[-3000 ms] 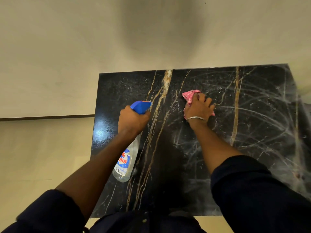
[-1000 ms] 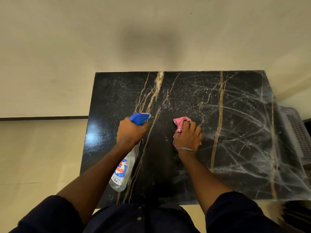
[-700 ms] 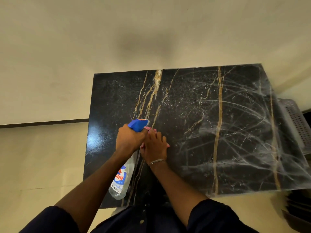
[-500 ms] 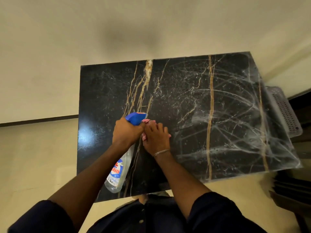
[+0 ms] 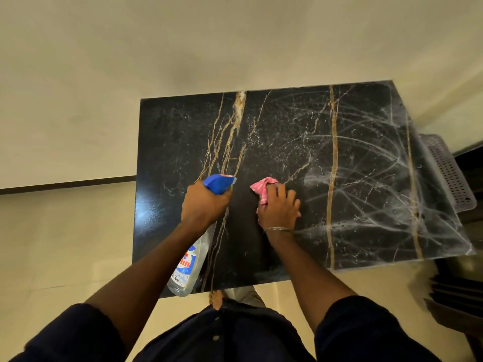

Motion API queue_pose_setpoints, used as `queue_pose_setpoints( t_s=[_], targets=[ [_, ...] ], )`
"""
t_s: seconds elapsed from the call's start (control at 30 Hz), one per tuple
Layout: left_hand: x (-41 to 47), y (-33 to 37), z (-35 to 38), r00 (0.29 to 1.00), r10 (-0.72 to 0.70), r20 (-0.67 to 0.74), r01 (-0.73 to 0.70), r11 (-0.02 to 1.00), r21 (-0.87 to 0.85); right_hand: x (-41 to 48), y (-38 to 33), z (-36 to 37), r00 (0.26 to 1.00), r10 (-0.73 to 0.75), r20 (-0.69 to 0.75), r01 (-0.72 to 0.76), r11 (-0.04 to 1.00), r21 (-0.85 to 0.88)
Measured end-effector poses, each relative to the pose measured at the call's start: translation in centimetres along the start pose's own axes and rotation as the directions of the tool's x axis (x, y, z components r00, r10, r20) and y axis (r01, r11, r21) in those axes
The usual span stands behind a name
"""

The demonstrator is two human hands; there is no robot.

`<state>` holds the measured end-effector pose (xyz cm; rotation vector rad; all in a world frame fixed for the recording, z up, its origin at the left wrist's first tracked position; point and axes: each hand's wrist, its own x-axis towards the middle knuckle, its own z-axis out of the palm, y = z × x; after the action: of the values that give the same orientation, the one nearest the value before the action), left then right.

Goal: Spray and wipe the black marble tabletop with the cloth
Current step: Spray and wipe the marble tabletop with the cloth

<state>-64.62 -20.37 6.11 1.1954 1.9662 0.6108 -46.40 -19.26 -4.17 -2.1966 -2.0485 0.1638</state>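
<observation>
Tabletop [image 5: 177,142] mostly bare: far-left corner, whole far edge and right half carry nothing standing, only wet streaks. Obstacles sit mid-tabletop toward the near edge: left hand [image 5: 205,205] gripping spray bottle [image 5: 190,257], which slants back over the near edge; right hand [image 5: 279,207] flat on pink cloth [image 5: 262,188]. Narrow bare gap between the hands. Grey perforated basket [image 5: 449,173] just beside the right edge.
</observation>
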Motion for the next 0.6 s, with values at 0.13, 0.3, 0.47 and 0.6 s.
queue_pose_setpoints(
  t_s=[0.13,0.3,0.47,0.6],
  targets=[
    [-1.1,-1.0,-0.5,1.0,-0.011,-0.025,0.012,1.0,0.019,-3.4,-3.5,1.0,0.987,-0.156,0.031,0.156,0.988,-0.008],
    [-2.5,-2.0,-0.6,1.0,-0.018,-0.016,0.018,1.0,0.021,-4.7,-1.9,0.9,0.926,-0.377,-0.001,0.376,0.924,-0.077],
    [-3.5,-2.6,-0.5,1.0,-0.026,0.001,0.026,0.999,0.021,-3.7,2.8,-0.1,0.983,-0.184,-0.023,0.18,0.978,-0.103],
    [-3.9,-2.8,-0.2,1.0,-0.023,0.016,0.023,1.0,-0.008,-3.5,5.0,-0.6,0.998,-0.056,-0.016,0.055,0.994,-0.098]
  ],
)
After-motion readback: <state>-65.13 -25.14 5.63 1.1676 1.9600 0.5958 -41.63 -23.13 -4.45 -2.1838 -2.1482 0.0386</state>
